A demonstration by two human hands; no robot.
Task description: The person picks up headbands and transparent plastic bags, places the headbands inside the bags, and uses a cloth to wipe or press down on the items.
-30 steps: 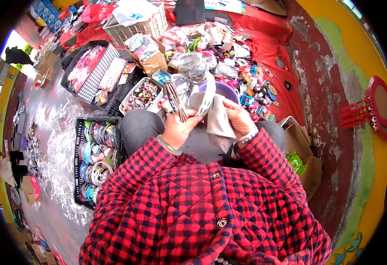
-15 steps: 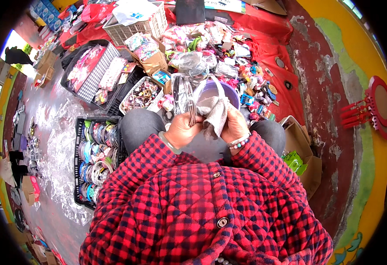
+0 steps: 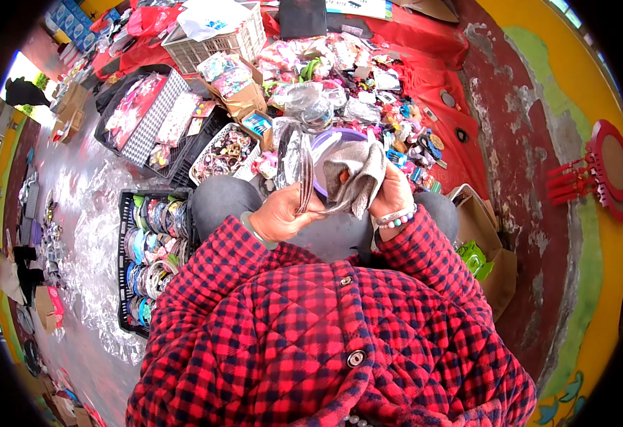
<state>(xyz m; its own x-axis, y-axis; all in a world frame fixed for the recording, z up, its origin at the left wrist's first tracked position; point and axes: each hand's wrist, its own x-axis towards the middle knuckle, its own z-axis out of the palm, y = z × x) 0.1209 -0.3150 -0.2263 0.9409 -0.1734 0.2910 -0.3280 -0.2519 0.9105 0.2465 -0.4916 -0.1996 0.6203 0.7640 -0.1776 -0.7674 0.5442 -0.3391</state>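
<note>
My left hand (image 3: 281, 215) is closed round the lower ends of several thin, dark, glossy hairbands (image 3: 304, 171), which stand upright from its fingers. With my right hand (image 3: 395, 191) I grip a grey cloth (image 3: 360, 171), bunched and folded over; part of a fingertip shows in its fold. A lower corner of the cloth reaches the fingers of my left hand. Behind the cloth is a purple-rimmed basin (image 3: 319, 151), partly hidden by it. Both hands are above my lap, between my knees.
Left of my knee stands a black crate (image 3: 123, 285) of coiled hairbands. A white basket (image 3: 253, 161) of hair accessories lies ahead, before a large pile of packaged trinkets (image 3: 347, 67) on red cloth. To my right is an opened cardboard box (image 3: 500, 267). Clear plastic sheeting (image 3: 94, 263) covers floor at left.
The cloth has been spread and turned over, now bunched higher in my right hand, which has moved slightly right and up. My left hand has shifted a little left, still holding the hairbands.
</note>
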